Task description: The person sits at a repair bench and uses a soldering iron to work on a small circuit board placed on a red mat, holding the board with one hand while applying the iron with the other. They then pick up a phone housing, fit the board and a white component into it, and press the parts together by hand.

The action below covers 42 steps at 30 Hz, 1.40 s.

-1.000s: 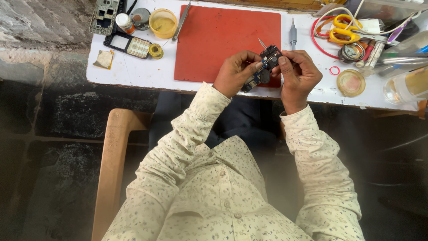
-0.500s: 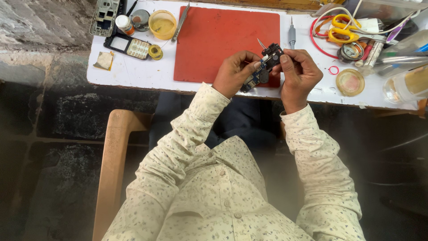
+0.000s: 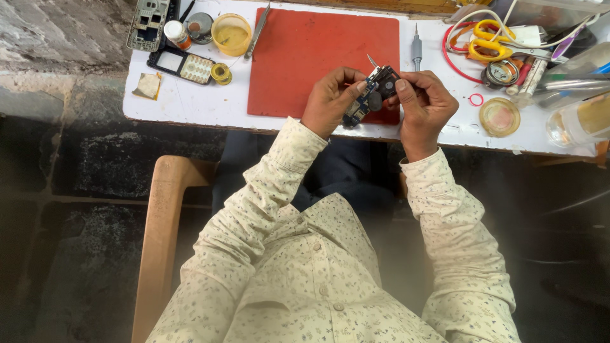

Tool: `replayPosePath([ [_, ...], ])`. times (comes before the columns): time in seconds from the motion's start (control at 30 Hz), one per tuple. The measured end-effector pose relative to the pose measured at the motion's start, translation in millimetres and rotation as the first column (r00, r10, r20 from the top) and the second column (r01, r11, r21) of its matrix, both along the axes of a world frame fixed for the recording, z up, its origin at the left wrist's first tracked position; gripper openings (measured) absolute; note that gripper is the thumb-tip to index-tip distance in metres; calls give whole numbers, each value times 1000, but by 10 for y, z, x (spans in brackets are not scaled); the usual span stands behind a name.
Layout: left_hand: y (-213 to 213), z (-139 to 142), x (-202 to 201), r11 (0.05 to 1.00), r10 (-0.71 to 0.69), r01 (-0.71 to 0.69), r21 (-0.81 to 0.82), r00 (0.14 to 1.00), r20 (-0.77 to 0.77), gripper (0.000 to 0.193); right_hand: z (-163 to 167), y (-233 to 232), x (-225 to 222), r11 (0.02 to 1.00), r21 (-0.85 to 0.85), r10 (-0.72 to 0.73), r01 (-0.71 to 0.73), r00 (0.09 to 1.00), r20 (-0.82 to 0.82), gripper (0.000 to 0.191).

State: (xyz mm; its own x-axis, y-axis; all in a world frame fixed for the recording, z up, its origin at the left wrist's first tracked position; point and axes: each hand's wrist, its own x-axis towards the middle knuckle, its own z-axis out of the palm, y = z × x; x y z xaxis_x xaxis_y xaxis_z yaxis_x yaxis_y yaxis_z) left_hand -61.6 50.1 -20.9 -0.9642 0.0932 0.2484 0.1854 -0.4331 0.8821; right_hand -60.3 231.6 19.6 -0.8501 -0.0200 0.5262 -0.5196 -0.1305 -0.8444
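A small circuit board is gripped between left hand and right hand, raised off the red mat at twelve o'clock, seemingly for close work.

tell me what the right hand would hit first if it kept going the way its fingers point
The right hand points its fingers left, toward the small dark phone circuit board it already grips, with the left hand just beyond. Past those, most likely the red rectangular work mat, though depth is unclear.

White tabletop bearing red mat, yellow cup, tweezers, solder spool, scissors, possibly a screwdriver.
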Motion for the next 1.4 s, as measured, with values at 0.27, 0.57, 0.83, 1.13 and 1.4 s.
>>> replayPosePath([
  [0.27, -8, -3, -8, 999, -33, 33, -11, 999, 27, 24, -6, 13, -2, 1000, 5, 29, -29, 1000, -6, 13],
  [0.57, -1, -27, -25, 997, -5, 7, -72, 1000, 27, 26, -27, 23, -20, 999, 21, 50, -50, 999, -10, 14],
  [0.83, 8, -35, -23, 999, -18, 19, -27, 1000, 22, 23, -46, 36, -47, 994, -24, 107, -108, 994, -12, 16],
  [1.13, -4, -7, -1, 999, -47, 46, 4, 999, 12, 21, -98, 70, -45, 990, 5, 141, -142, 990, 20, 21],
  [1.4, -3, 37, 7, 999, -25, 24, 34, 999, 40, 18, -134, 60, -76, 992, -2, 129, -129, 991, -21, 21],
])
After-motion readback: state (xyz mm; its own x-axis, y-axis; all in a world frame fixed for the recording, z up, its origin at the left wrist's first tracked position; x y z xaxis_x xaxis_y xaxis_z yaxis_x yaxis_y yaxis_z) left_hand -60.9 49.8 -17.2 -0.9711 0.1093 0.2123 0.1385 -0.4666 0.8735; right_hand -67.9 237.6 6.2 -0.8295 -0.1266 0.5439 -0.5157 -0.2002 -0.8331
